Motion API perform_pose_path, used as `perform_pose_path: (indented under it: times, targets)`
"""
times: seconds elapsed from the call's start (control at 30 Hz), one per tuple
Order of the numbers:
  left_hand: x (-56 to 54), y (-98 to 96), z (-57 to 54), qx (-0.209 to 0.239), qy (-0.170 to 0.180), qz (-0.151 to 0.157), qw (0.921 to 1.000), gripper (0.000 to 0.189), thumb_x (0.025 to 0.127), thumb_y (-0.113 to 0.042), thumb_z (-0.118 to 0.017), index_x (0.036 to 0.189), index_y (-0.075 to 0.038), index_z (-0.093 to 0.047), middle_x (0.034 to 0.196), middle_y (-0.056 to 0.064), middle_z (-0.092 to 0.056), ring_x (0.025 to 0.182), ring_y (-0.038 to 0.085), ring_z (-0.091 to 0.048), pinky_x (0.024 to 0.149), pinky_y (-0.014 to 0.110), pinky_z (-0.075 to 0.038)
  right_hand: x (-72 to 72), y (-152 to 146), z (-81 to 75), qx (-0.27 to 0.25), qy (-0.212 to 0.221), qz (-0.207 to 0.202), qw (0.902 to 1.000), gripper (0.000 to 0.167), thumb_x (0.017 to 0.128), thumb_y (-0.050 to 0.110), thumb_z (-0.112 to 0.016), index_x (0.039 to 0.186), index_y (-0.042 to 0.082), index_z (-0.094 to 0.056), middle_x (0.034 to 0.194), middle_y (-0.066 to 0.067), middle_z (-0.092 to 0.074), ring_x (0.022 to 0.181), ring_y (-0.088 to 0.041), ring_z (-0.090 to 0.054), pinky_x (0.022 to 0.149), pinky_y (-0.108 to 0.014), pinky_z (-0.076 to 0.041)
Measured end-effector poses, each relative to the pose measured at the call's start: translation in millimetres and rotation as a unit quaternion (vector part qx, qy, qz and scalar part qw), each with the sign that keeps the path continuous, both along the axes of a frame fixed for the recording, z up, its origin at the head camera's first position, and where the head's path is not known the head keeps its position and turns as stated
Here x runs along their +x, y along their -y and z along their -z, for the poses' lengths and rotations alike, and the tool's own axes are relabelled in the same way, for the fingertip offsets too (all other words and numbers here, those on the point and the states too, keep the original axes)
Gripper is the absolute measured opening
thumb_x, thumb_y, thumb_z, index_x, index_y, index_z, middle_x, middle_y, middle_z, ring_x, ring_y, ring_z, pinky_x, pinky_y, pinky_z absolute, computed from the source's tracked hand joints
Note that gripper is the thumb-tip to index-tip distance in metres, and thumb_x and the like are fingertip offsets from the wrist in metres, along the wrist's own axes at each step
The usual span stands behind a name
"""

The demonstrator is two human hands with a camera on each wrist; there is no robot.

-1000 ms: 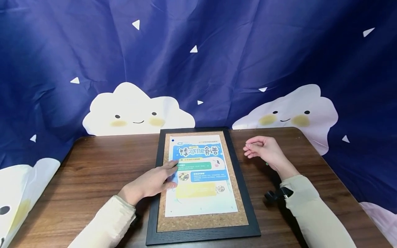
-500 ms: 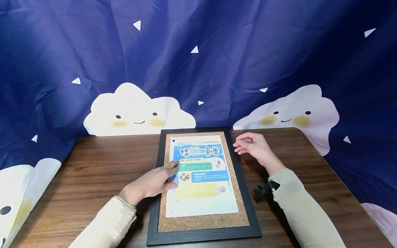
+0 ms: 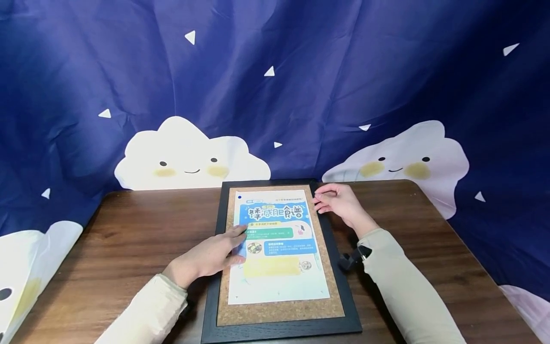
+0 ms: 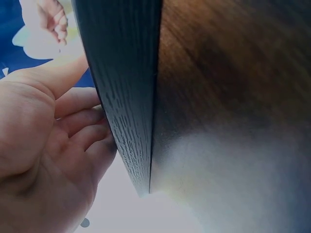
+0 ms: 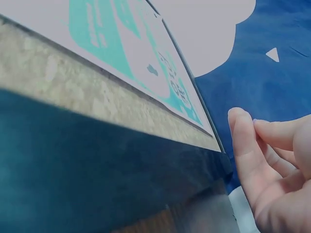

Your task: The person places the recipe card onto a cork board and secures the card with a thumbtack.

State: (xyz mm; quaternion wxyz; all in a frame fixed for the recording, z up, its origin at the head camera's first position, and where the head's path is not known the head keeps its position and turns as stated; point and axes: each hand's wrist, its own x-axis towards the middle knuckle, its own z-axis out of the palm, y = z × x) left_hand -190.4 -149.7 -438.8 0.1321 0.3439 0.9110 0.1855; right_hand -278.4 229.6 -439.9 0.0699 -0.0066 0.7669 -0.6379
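A sheet of printed paper (image 3: pixel 279 286) lies on a black-framed cork board (image 3: pixel 281 329), with a round blue pushpin (image 3: pixel 239 197) in its upper left corner. My left hand (image 3: pixel 208 255) rests over the board's left edge, its fingertips on the sheet. In the left wrist view, that hand (image 4: pixel 53 136) shows beside the dark frame (image 4: pixel 124 92). At the upper right corner, my right hand (image 3: pixel 340 203) is over the frame. Its thumb and index fingertips (image 5: pixel 243 121) meet round a small purplish pin-like thing, mostly hidden.
The board lies on a brown wooden table (image 3: pixel 142 229), its far edge close to the table's back edge. Behind hangs a dark blue cloth (image 3: pixel 301 95) with clouds and white triangles. A black wrist camera (image 3: pixel 352 259) sits by my right cuff.
My right hand has moved left from the table beside the board to its upper right corner, fingertips still together. The left hand has stayed in place on the sheet.
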Motion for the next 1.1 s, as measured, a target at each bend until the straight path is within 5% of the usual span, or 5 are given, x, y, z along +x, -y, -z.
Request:
perform_pose_path:
  times: [0.27, 1.1]
  targets:
    - [2.7, 2.4, -2.4, 0.004, 0.001, -0.008, 1.0, 0.067, 0.106, -0.027, -0.071, 0.158, 0.009, -0.047, 0.174, 0.025, -0.033, 0.162, 0.044, -0.033, 0.125, 0.058, -0.04, -14.8, 15.0, 6.0, -0.029, 0.009, -0.001, 0.9995, 0.031, 0.108, -0.005, -0.059, 0.133, -0.023, -0.055, 0.106, -0.027, -0.08, 0.076, -0.014, -0.079, 0.074, -0.027, -0.066]
    - [2.6, -0.8, -2.2, -0.004, 0.004, -0.004, 1.0, 0.067, 0.107, -0.027, -0.07, 0.158, 0.009, -0.047, 0.175, 0.024, -0.031, 0.163, 0.043, -0.032, 0.125, 0.057, -0.04, -41.4, 39.6, 4.0, 0.032, 0.064, 0.004, 0.9974, 0.024, 0.106, -0.007, -0.061, 0.127, -0.018, -0.065, 0.1, -0.027, -0.079, 0.074, -0.019, -0.079, 0.076, -0.034, -0.068]
